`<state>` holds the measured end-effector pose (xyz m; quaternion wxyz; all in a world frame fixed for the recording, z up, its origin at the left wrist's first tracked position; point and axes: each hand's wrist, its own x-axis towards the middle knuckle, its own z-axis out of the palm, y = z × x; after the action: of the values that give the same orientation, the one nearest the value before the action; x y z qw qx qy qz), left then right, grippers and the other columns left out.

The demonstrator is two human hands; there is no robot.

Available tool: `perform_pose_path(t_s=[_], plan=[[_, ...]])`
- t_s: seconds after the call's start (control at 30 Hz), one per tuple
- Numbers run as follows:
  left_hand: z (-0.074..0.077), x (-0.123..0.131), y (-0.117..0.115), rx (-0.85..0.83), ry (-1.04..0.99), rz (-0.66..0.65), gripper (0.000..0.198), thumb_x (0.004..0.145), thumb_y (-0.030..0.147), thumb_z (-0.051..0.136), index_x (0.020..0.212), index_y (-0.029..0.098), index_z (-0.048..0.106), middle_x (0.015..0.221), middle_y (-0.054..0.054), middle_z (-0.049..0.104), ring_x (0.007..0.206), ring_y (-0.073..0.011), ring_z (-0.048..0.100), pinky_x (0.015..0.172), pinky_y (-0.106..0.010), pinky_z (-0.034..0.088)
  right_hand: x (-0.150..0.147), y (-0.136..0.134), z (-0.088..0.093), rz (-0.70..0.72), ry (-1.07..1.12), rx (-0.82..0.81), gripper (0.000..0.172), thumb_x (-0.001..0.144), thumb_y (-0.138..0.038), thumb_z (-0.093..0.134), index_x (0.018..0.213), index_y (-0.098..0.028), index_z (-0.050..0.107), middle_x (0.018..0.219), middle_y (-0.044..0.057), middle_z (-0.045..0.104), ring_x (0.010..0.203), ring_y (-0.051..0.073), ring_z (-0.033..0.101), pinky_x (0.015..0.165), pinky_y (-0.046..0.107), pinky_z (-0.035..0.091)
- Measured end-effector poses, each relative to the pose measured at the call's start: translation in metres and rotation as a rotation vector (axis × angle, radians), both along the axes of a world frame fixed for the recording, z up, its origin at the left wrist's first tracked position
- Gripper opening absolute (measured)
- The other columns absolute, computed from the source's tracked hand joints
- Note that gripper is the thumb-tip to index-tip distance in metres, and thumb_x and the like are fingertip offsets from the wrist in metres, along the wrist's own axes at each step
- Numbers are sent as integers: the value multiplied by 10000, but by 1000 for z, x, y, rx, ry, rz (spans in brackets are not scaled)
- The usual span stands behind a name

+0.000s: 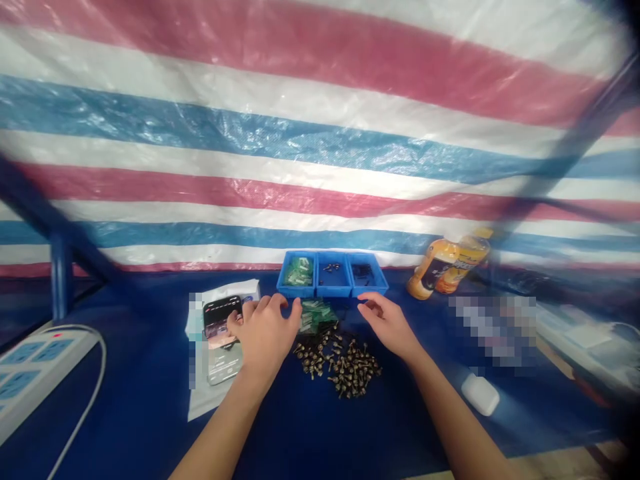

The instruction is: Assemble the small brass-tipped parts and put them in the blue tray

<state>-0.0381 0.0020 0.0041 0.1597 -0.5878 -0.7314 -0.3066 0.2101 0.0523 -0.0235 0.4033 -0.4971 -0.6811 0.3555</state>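
Observation:
My left hand (270, 331) is spread, palm down, its outer finger over or on a lit smartphone (224, 370); I cannot tell whether it touches. Its thumb is beside a pile of small green-and-clear pieces (315, 316). My right hand (389, 325) is to the right of that pile, fingers loosely bent and a small gap between their tips; nothing shows in it. Between my wrists lies a heap of small brass-coloured, screw-like parts (355, 370). Some thin dark pieces (327, 328) lie between the heap and the green pile.
Three joined blue trays (334, 291) stand behind the piles, containing green pieces, a few small parts and dark pieces. Two orange bottles (435, 267) are back right. A white case (481, 394) lies right, a power strip (37, 370) left. A striped sheet (320, 160) hangs behind the blue tabletop (310, 433).

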Motion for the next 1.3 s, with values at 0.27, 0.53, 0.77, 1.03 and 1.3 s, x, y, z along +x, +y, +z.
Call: perform_pose_path(t_s=[0.27, 0.53, 0.77, 1.03, 1.3], plan=[[5, -7, 5, 104, -15, -328, 157, 915, 300, 566, 835, 214, 671, 839, -55, 717, 956, -279, 578, 1055, -514, 309, -3, -7, 2, 210, -333, 134, 268, 892, -466, 619, 1056, -274, 710, 907, 49, 678, 841, 223, 602, 769, 366, 464], [-5, 34, -9, -153, -152, -790, 200, 962, 214, 476, 945, 216, 675, 943, -50, 701, 916, -200, 639, 853, -351, 466, -11, -9, 2, 310, -581, 179, 125, 910, -324, 631, 970, -268, 726, 947, 42, 681, 905, 212, 589, 820, 364, 393], [-14, 31, -4, -175, -177, -737, 184, 965, 214, 488, 974, 216, 672, 976, -46, 709, 928, -207, 648, 856, -353, 463, -11, -7, 0, 328, -556, 200, 126, 935, -221, 575, 916, -238, 698, 950, 41, 676, 912, 203, 578, 840, 346, 383], [-10, 12, 4, -132, -223, -647, 218, 974, 257, 478, 1021, 221, 688, 1009, -54, 719, 931, -218, 656, 862, -340, 477, -13, -5, -5, 297, -565, 206, 173, 929, -231, 596, 1061, -248, 706, 1014, 57, 679, 961, 221, 598, 863, 363, 401], [-7, 14, 1, -132, -219, -642, 207, 966, 256, 486, 997, 225, 688, 990, -46, 718, 926, -218, 650, 860, -344, 473, -13, -5, -7, 301, -579, 221, 224, 981, -183, 484, 972, -244, 699, 989, 48, 666, 973, 207, 589, 871, 348, 406]])
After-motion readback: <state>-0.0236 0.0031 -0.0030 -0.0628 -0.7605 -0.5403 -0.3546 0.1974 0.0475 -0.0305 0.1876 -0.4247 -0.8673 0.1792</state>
